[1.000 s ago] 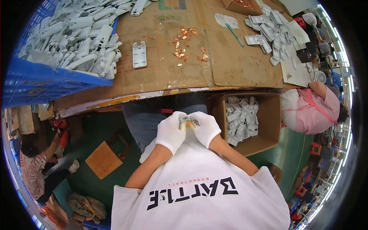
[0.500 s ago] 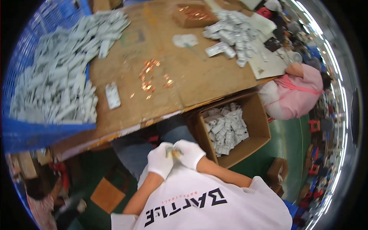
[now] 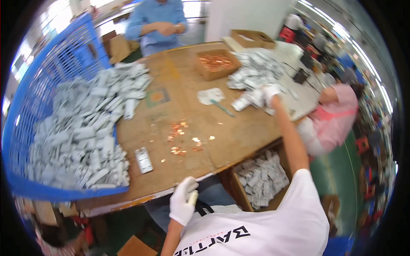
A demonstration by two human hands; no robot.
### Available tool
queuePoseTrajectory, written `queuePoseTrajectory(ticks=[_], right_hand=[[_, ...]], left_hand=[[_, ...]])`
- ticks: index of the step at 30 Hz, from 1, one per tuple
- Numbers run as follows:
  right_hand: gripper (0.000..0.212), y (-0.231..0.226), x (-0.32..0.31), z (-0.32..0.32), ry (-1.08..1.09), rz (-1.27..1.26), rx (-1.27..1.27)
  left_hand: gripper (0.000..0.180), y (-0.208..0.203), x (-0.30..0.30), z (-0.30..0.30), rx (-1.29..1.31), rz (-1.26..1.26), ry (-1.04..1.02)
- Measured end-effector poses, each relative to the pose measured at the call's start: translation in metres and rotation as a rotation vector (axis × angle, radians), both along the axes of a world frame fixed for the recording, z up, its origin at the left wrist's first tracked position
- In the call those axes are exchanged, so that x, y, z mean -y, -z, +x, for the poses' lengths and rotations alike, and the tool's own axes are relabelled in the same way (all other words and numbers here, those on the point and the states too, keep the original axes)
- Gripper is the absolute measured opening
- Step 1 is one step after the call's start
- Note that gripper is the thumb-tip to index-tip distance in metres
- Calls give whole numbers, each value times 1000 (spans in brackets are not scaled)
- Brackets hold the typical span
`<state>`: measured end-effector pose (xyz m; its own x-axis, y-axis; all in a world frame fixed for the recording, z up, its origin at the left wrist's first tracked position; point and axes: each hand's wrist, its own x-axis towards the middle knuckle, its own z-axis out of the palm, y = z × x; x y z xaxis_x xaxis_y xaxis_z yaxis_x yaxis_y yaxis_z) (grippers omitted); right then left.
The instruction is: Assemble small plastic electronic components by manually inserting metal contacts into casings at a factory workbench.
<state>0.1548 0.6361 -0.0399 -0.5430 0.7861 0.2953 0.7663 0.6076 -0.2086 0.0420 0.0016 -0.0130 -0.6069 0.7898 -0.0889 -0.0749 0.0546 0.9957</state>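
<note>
My left hand [image 3: 183, 201], in a white glove, hovers just off the table's front edge near my lap. Its fingers are half bent, thumb and forefinger apart, and I see nothing between them. Stretched out to the far right, my right hand [image 3: 270, 91] is at the near side of a pile of white plastic parts [image 3: 253, 77]. Blur hides its fingers, so I cannot tell whether they grip one. A single pale casing [image 3: 144, 160] lies on the table at the left, near loose small copper pieces [image 3: 177, 138].
A blue crate [image 3: 64, 197] full of grey-white casings stands left. A small box [image 3: 209, 76] holds copper pieces. A teal stick tool [image 3: 222, 108] lies mid-table. Under the right edge is a carton [image 3: 242, 192] of white parts. Co-workers are across [image 3: 156, 25] and right [image 3: 337, 115].
My hands were together at my lap over something small; now they are apart. The right has reached far right to the pile. The head view has tilted up, showing more beyond the table.
</note>
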Motion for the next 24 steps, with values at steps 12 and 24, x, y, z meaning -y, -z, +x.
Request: queuePoseTrajectory(ticks=[12, 24], right_hand=[[44, -50, 354, -391, -1048, -97, -21], [26, -85, 378, -309, -1270, 320, 118]], left_hand=[[28, 10, 9, -19, -10, -174, 26], [78, 3, 38, -54, 547, 435, -142]])
